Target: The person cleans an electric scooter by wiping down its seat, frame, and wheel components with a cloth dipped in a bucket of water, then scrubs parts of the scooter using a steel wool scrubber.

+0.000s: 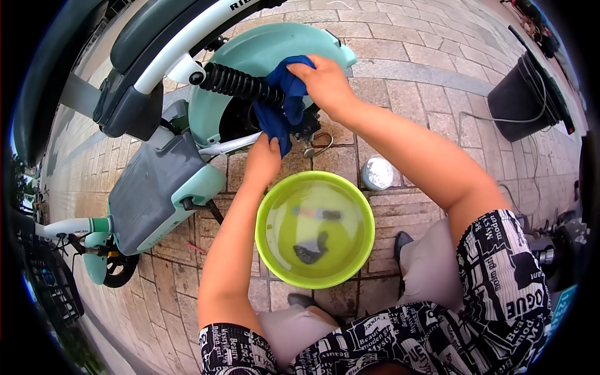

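Observation:
Both hands hold a blue cloth, which is draped around the lower end of a black coil shock absorber on a mint-green and white scooter. My right hand grips the cloth's upper end in front of the mint-green wheel cover. Lower down, my left hand pinches the cloth's bottom edge beside a white bar. Closer to me stands a lime-green basin of water, with a dark cloth and a blurred long object in it.
A container with a white top stands right of the basin. The scooter's grey footboard is at the left. A black bucket with a cable or hose stands at the upper right on brick paving.

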A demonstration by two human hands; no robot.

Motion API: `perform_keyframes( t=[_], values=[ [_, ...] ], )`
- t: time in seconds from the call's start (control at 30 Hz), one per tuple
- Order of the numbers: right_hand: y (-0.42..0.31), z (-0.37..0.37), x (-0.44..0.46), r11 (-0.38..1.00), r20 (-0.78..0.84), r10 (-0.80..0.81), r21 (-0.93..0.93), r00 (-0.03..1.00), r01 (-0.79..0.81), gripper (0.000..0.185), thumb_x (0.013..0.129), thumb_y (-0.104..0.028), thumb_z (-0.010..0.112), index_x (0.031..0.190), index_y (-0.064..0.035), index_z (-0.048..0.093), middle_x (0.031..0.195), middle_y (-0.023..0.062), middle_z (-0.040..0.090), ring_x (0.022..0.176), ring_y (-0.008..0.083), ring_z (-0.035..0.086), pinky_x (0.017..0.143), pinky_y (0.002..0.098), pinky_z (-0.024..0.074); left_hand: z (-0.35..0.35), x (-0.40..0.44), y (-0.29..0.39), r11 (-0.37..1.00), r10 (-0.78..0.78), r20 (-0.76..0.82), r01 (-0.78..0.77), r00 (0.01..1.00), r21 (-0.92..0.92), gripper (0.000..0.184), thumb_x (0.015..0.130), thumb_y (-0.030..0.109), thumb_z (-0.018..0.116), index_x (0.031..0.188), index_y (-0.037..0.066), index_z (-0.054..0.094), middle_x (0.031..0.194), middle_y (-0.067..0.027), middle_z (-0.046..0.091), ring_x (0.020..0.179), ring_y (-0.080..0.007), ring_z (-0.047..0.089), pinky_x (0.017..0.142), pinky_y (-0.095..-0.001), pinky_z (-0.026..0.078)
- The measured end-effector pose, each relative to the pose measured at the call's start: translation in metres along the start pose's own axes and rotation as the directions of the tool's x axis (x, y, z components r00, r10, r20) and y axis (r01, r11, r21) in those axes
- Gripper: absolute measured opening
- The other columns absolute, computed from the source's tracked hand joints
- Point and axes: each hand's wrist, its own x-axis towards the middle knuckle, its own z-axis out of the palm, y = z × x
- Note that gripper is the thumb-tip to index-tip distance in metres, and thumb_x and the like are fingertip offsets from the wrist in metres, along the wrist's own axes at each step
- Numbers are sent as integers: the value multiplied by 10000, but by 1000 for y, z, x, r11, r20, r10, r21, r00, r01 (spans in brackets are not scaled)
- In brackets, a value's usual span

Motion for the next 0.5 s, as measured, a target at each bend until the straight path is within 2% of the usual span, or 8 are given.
perform_keyframes(
  t=[0.03,0.1,0.17,0.23,0.3,0.37,0.43,0.5],
  values=[
    [-3,-3,10,942,-33,182,291,983,-165,163,914,-210,586,1012,-85,622,908,35,650,838,155,605,763,352,495,-6,1,7,1000,2,3,-2,1000,1,228,950,215,503,991,-6,540,911,-261,627,855,-464,590,736,-511,464],
    [-5,-17,18,859,-173,288,483,942,-174,154,918,-203,581,1031,-100,601,956,21,644,889,164,594,817,383,485,-20,11,20,967,-32,-159,-10,987,-256,280,960,254,509,990,-23,536,895,-278,622,837,-468,591,728,-502,458],
    [-4,-30,15,827,-236,324,542,916,-153,167,912,-191,586,1048,-96,581,972,35,637,893,164,583,806,366,473,-26,29,26,971,74,-404,-159,912,-181,276,955,254,518,1013,-14,553,882,-274,634,824,-460,601,703,-508,457],
    [17,-36,17,835,-312,312,540,897,-102,163,914,-176,580,1046,-79,577,952,41,635,856,154,584,773,313,469,-32,39,37,996,53,-387,-74,920,-40,251,945,222,498,1044,2,566,861,-263,647,807,-457,615,697,-525,472],
    [39,-35,12,853,-336,242,521,910,-34,185,917,-168,575,1060,-50,571,937,51,641,830,147,591,759,282,470,-19,45,32,969,118,-232,-61,965,240,230,930,192,482,1041,13,572,833,-251,658,784,-450,631,696,-531,493],
    [45,-29,7,886,-339,234,461,911,-56,224,911,-174,581,1071,-17,581,936,62,653,837,149,603,773,294,477,-11,26,47,935,57,-115,-12,992,355,184,925,180,481,964,20,562,822,-224,676,764,-425,655,678,-516,513],
    [65,-24,14,985,-205,119,144,971,-91,255,898,-178,594,1077,3,595,962,76,659,852,157,607,783,299,479,-4,-4,52,903,197,-11,-177,980,392,189,931,185,482,922,10,551,781,-213,669,731,-401,662,636,-505,518],
    [52,-8,5,995,-4,18,-94,1000,-18,282,899,-212,590,1077,7,591,941,96,660,846,169,602,784,310,476,-4,-40,55,922,146,128,-182,981,342,219,939,219,488,902,11,544,755,-219,657,717,-414,650,639,-519,514]
  ],
)
